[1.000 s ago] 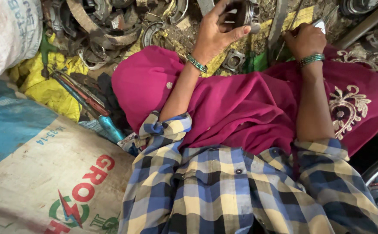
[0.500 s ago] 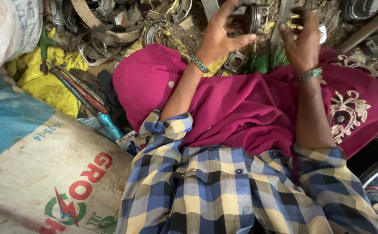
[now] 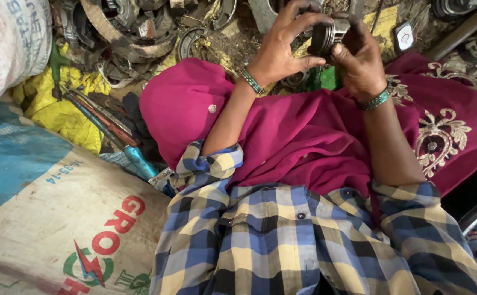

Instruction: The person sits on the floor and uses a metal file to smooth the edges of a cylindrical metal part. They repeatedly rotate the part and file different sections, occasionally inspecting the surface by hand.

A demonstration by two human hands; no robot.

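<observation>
Metal bearing ring [image 3: 326,37] | left hand [image 3: 285,49] and right hand [image 3: 361,63] are clasping it together, steadying it above the magenta cloth [image 3: 298,136]

Metal ring [image 3: 326,37] between both hands, scrap parts [image 3: 124,27] beyond, sack [image 3: 58,218] at left (tools [image 3: 104,123] beside it)
</observation>
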